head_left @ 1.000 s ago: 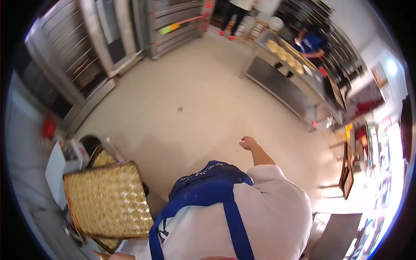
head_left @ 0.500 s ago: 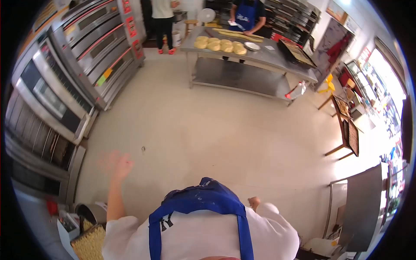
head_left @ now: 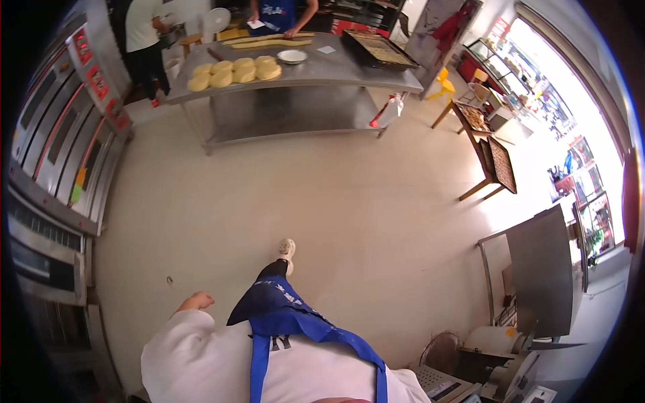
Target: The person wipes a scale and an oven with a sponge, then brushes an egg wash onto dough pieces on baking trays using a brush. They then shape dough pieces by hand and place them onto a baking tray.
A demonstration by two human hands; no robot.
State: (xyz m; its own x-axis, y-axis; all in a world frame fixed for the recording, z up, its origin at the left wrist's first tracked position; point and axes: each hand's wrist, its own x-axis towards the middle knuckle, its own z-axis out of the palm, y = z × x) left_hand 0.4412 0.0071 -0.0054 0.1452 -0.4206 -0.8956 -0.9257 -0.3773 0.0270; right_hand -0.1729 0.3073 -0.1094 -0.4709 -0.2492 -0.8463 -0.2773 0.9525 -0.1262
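My left hand [head_left: 198, 300] hangs low at my left side, over the tiled floor [head_left: 181, 221]. Its fingers look loosely curled, and I see nothing in them. My right hand is out of view, hidden below or behind my body. A blue apron [head_left: 316, 326] covers my front, and one light shoe [head_left: 287, 248] is stepping forward. Ahead is a steel worktable [head_left: 316, 75] bearing several round pieces of dough [head_left: 233, 72], long dough strips [head_left: 269, 43], a white plate [head_left: 292, 56] and a dark baking tray [head_left: 377, 50].
Deck ovens [head_left: 64, 134] line the left side. Behind the table stands a co-worker in a blue apron [head_left: 277, 15]; another person [head_left: 142, 33] is at the back left. Wooden stands with trays [head_left: 500, 164] are on the right. Nearer right is a machine with a steel panel [head_left: 544, 269].
I have moved forward and turned right, so the table is nearer and further left. My left hand has come down from outstretched to my side. My right hand has left the view.
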